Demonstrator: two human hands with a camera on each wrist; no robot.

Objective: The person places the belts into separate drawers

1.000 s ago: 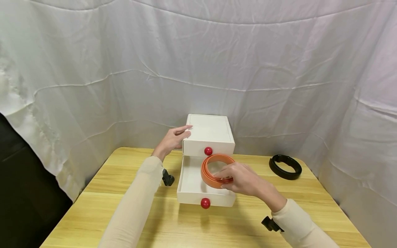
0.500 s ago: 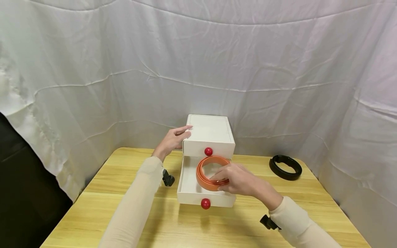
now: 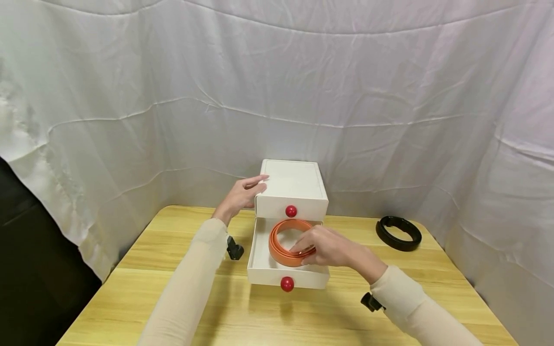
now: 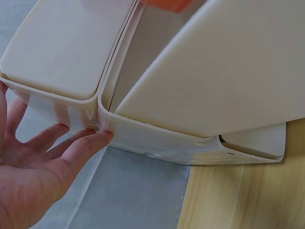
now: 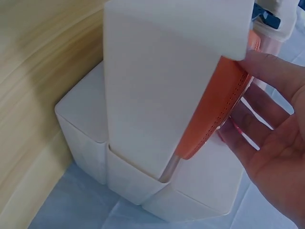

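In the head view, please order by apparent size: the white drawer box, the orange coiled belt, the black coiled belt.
1. White plastic drawer box
2. Orange coiled belt
3. Black coiled belt, though it lies slightly farther away.

black ring, wooden table, white cloth

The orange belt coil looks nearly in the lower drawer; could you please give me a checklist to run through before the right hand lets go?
1. Lower drawer pulled out far enough to take the coil: ok.
2. Orange belt coil inside the drawer walls: ok in the head view, though it sits tilted.
3. Coil resting flat on the drawer floor: cannot tell; the right hand hides its near side.
4. Right hand fingers holding the coil: ok.
5. Left hand bracing the white drawer box: ok, fingers touch its side.
6. Black belt coil clear of the drawer: ok, it lies apart on the table.
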